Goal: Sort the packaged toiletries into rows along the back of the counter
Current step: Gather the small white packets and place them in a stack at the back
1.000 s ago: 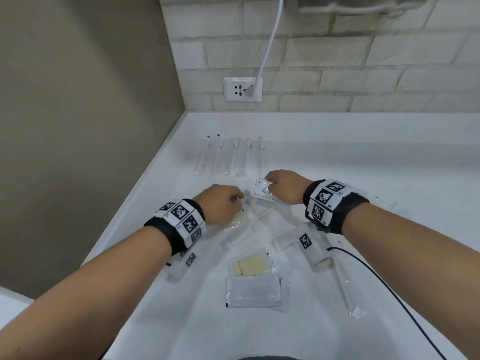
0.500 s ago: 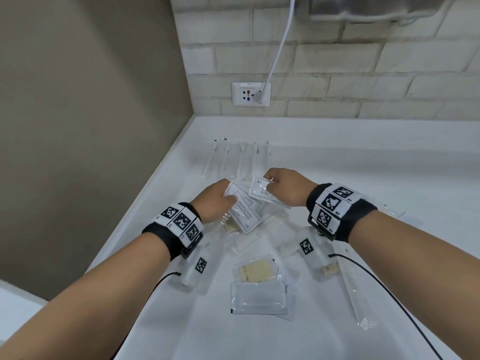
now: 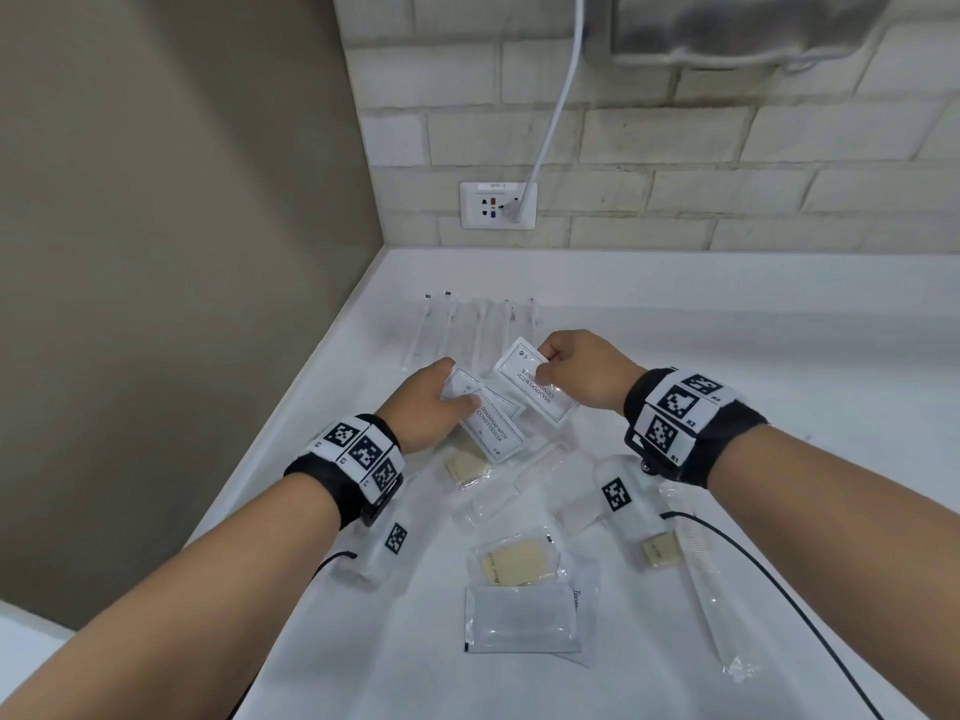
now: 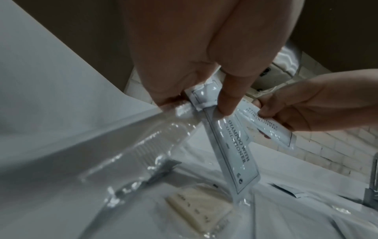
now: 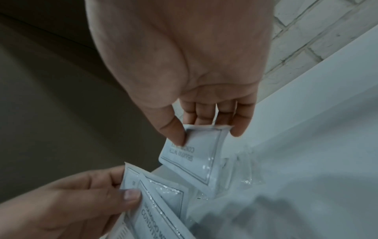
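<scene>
Pinching two overlapped sachets (image 3: 485,420) between thumb and fingers, my left hand (image 3: 423,410) holds them up off the counter (image 3: 779,407), left of the third sachet (image 3: 530,384). My left thumb (image 5: 131,196) presses the top one, which reads "shampoo with conditioner". A clear comb sleeve (image 4: 131,155) hangs from the same grip, under the left sachets.

My right hand (image 3: 584,374) is just right of them, thumb (image 5: 174,131) and fingertips (image 5: 239,124) nipping the third sachet by its short edge, also raised. The two bundles sit close together; I cannot tell whether they touch.

Behind the sachets, near the back of the counter, a row of long clear sleeves (image 3: 467,327) lies side by side. Below the sachets on the counter are a wrapped soap (image 3: 466,466), a comb (image 3: 540,466) and, nearer me, another soap (image 3: 519,561) atop a flat white packet (image 3: 519,621). To the right of those a long sleeve (image 3: 711,605) lies lengthwise, with a small soap (image 3: 661,553) touching it.
</scene>
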